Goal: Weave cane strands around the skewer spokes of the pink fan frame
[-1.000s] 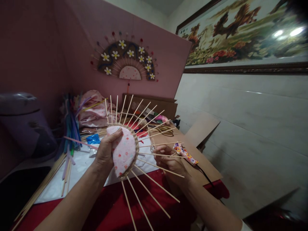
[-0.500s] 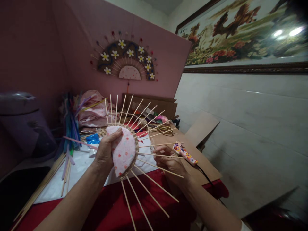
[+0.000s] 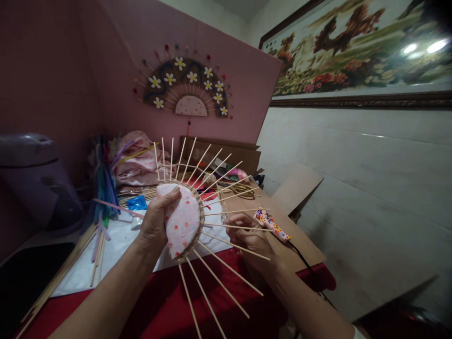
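Observation:
My left hand (image 3: pixel 156 214) grips a half-round fan base (image 3: pixel 182 221) covered in pale pink cloth with small red spots, thumb on its face. Thin wooden sticks (image 3: pixel 229 278) radiate from its curved edge, where a band of woven twine (image 3: pixel 201 214) runs around them. Beyond the sticks' right side, my right hand (image 3: pixel 247 233) is closed with fingertips pinched on a thin loop of twine (image 3: pixel 223 212). Some sticks pass in front of that hand and partly hide it. Behind the sticks, a strand of the twine leads up towards a small ball (image 3: pixel 209 180).
A flower-patterned glue gun (image 3: pixel 271 225) lies on brown cardboard (image 3: pixel 303 249) at right. Left are bundled sticks (image 3: pixel 60 270), coloured strips (image 3: pixel 102 188) and crumpled pink cloth (image 3: pixel 136 162). A finished fan (image 3: pixel 187 87) with white flowers hangs on the pink panel behind. Red cloth (image 3: pixel 158 301) covers the table.
Almost nothing differs. The whole view has shifted very slightly, and both hands keep the same hold on the fan base and the twine.

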Demonstrator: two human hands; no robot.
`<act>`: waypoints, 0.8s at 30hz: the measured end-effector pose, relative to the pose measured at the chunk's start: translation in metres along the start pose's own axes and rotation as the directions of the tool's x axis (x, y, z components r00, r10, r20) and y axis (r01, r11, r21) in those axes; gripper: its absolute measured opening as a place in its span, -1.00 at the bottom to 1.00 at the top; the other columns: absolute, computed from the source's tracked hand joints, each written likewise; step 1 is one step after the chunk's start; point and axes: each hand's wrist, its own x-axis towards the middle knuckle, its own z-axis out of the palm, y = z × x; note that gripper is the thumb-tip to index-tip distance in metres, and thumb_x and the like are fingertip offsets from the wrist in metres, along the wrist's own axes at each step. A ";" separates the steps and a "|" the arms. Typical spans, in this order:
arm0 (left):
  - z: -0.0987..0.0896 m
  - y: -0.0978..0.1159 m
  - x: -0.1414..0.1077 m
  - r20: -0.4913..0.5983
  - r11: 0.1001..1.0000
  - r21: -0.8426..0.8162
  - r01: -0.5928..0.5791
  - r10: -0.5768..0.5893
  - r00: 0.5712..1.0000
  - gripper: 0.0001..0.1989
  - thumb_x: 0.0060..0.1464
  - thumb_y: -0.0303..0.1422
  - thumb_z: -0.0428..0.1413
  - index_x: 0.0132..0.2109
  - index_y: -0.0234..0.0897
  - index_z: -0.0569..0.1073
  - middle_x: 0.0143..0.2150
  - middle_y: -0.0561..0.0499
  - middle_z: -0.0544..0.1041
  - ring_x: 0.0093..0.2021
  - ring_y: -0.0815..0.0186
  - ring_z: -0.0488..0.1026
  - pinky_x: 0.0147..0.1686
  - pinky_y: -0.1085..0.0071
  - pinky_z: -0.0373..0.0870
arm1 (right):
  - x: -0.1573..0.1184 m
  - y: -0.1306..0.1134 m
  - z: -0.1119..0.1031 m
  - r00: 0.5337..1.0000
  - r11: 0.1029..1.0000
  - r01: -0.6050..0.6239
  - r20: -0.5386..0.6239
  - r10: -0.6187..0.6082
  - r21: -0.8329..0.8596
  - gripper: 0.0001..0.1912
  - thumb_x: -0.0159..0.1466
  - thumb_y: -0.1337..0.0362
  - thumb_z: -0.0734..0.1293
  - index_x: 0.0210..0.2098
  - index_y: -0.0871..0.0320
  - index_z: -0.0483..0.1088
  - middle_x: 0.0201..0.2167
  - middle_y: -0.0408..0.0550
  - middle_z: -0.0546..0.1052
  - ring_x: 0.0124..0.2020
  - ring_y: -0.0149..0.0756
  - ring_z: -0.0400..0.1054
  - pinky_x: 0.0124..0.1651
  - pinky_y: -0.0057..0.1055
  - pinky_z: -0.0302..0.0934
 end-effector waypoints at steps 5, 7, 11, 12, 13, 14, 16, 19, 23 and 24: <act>0.000 0.000 0.001 -0.002 1.000 0.004 0.000 0.000 1.000 -0.90 -0.22 -0.49 0.18 -0.44 -0.38 0.43 -0.60 0.04 0.50 -0.64 0.37 0.43 -0.62 0.49 0.42 | 0.000 -0.001 0.001 1.000 1.000 -0.001 0.007 0.001 0.017 -0.86 -0.08 0.36 0.46 -0.50 0.14 0.43 -0.57 -0.22 0.34 -0.64 -0.59 0.00 -0.60 -0.58 -0.16; 0.000 0.000 0.001 0.005 1.000 0.017 0.004 -0.004 1.000 -0.89 -0.22 -0.48 0.19 -0.43 -0.38 0.44 -0.59 0.03 0.51 -0.64 0.37 0.43 -0.62 0.48 0.42 | 0.000 -0.001 0.002 1.000 1.000 -0.004 -0.001 0.004 0.019 -0.85 -0.09 0.36 0.46 -0.51 0.14 0.43 -0.57 -0.22 0.34 -0.64 -0.59 0.00 -0.61 -0.58 -0.16; 0.000 -0.001 0.000 0.017 1.000 0.020 -0.007 0.007 1.000 -0.86 -0.25 -0.46 0.21 -0.43 -0.38 0.43 -0.59 0.04 0.50 -0.64 0.37 0.42 -0.62 0.49 0.41 | 0.000 -0.001 0.003 1.000 1.000 -0.015 -0.022 0.015 -0.004 -0.86 -0.08 0.37 0.45 -0.51 0.15 0.43 -0.64 -0.24 0.28 -0.65 -0.57 -0.03 -0.61 -0.58 -0.14; 0.000 -0.001 0.000 0.016 1.000 0.018 -0.011 0.011 1.000 -0.86 -0.25 -0.46 0.21 -0.43 -0.38 0.43 -0.58 0.05 0.51 -0.63 0.37 0.42 -0.62 0.49 0.41 | -0.001 -0.001 0.003 1.000 1.000 -0.014 -0.025 0.014 -0.008 -0.87 -0.07 0.36 0.44 -0.50 0.15 0.42 -0.65 -0.25 0.25 -0.66 -0.57 -0.03 -0.62 -0.58 -0.15; -0.001 -0.001 0.000 0.015 1.000 0.017 -0.015 0.015 1.000 -0.85 -0.26 -0.47 0.21 -0.43 -0.37 0.43 -0.58 0.05 0.51 -0.63 0.37 0.43 -0.62 0.49 0.41 | -0.001 0.000 0.003 1.000 1.000 -0.012 -0.027 0.011 -0.012 -0.87 -0.06 0.35 0.44 -0.50 0.16 0.42 -0.66 -0.26 0.23 -0.66 -0.57 -0.04 -0.62 -0.58 -0.15; -0.001 -0.001 0.000 0.013 1.000 0.017 -0.018 0.017 1.000 -0.85 -0.26 -0.47 0.21 -0.42 -0.37 0.43 -0.58 0.05 0.51 -0.63 0.37 0.43 -0.62 0.49 0.41 | -0.001 0.000 0.003 1.000 1.000 -0.008 -0.028 0.008 -0.015 -0.87 -0.06 0.34 0.44 -0.49 0.16 0.42 -0.66 -0.26 0.23 -0.66 -0.58 -0.04 -0.63 -0.58 -0.15; -0.001 -0.001 0.001 0.010 1.000 0.021 -0.020 0.020 1.000 -0.85 -0.25 -0.47 0.21 -0.41 -0.37 0.43 -0.58 0.05 0.51 -0.63 0.36 0.43 -0.61 0.48 0.41 | -0.001 0.001 0.003 1.000 1.000 -0.001 -0.030 0.000 -0.015 -0.86 -0.06 0.35 0.44 -0.49 0.17 0.41 -0.65 -0.25 0.25 -0.66 -0.58 -0.02 -0.63 -0.59 -0.15; -0.001 -0.001 0.001 0.006 1.000 0.010 -0.030 0.030 1.000 -0.85 -0.25 -0.47 0.22 -0.42 -0.38 0.43 -0.59 0.06 0.50 -0.63 0.37 0.43 -0.61 0.48 0.42 | -0.001 0.003 0.002 0.999 1.000 -0.001 -0.036 0.001 0.003 -0.86 -0.05 0.36 0.43 -0.48 0.18 0.40 -0.65 -0.26 0.27 -0.67 -0.59 -0.01 -0.64 -0.61 -0.15; -0.001 -0.001 0.001 -0.002 0.999 -0.002 -0.034 0.034 0.999 -0.85 -0.25 -0.47 0.22 -0.42 -0.38 0.42 -0.58 0.06 0.50 -0.63 0.38 0.42 -0.60 0.48 0.42 | -0.001 0.007 0.003 0.999 0.997 -0.029 -0.032 0.031 0.077 -0.82 -0.05 0.35 0.44 -0.46 0.16 0.37 -0.68 -0.28 0.27 -0.69 -0.60 -0.03 -0.67 -0.62 -0.20; -0.001 -0.001 0.001 -0.006 1.000 -0.001 -0.031 0.031 1.000 -0.86 -0.24 -0.48 0.21 -0.42 -0.38 0.42 -0.59 0.05 0.50 -0.64 0.38 0.42 -0.60 0.48 0.42 | -0.001 0.007 0.003 0.999 0.995 -0.035 -0.037 0.038 0.096 -0.81 -0.06 0.35 0.45 -0.46 0.15 0.37 -0.67 -0.27 0.28 -0.69 -0.60 -0.01 -0.68 -0.62 -0.20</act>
